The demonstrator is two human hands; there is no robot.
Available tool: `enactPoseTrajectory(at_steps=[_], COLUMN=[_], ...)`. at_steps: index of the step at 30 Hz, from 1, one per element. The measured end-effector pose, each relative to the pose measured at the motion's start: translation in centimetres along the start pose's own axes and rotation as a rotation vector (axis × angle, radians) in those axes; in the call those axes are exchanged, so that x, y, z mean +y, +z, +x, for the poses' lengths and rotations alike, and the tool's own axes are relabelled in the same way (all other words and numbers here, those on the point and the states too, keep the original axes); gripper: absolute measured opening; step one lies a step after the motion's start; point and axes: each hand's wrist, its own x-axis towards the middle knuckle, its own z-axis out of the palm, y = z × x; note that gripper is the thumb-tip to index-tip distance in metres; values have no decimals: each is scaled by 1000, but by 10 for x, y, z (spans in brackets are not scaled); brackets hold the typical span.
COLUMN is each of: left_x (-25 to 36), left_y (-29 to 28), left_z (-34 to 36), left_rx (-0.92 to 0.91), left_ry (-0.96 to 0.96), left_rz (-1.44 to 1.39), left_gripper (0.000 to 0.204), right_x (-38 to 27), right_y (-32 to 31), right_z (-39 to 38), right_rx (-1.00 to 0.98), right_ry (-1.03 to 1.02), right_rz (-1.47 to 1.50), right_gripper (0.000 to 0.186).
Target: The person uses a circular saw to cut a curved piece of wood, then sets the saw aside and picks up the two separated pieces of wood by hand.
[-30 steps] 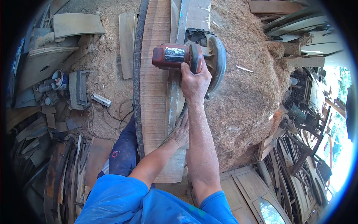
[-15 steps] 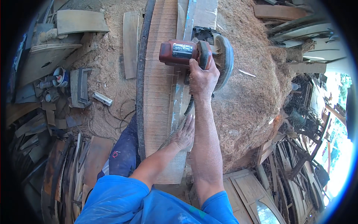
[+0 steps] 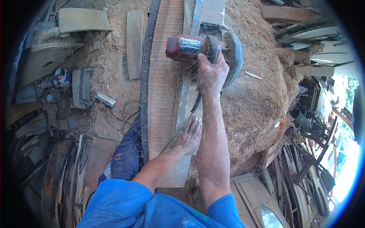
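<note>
My right hand (image 3: 213, 72) grips the handle of a red and black circular saw (image 3: 184, 45) with a round guard (image 3: 235, 55), over a long wooden plank (image 3: 161, 121) with a narrow, blue-streaked strip (image 3: 181, 114) along it. Below the saw, my left hand (image 3: 188, 136) lies flat on the plank and strip, fingers extended, beside my right forearm. A black cord runs from the saw down toward that hand. Fine dust sprays around the saw; the blade is hidden.
Sawdust (image 3: 254, 106) mounds on the right. To the left lie offcut boards (image 3: 85, 20), a paint can (image 3: 61, 74) and a loose cable. Leaning wood stacks (image 3: 68, 174) and old panels crowd the lower sides. My leg (image 3: 125, 152) stands left of the plank.
The saw and my right hand have moved up and rightward along the plank. My left hand has shifted slightly to the right. More dust is flying.
</note>
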Motion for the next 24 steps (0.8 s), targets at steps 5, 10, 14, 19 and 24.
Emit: enactPoseTrajectory(at_steps=[5,10,14,19,24], left_x=[-4,1,3,2,0], left_y=[-10,4,3,2,0], left_z=[2,2,1,2,2], left_rx=[273,152,-16,-67,-29], left_ry=[-102,-81,-36,-21,-15], left_rz=[148,138,15,-8,-30], left_gripper=[61,63,66,66,67], right_x=[2,2,1,2,2], right_y=[2,7,6,9,12], right_z=[7,17,19,29,42], right_rx=[28,40,32,32,33], right_ry=[-24,-51,-66,-9,-55], right_rz=[-1,-48,-98,-105,-112], right_gripper=[44,40,53,50,41])
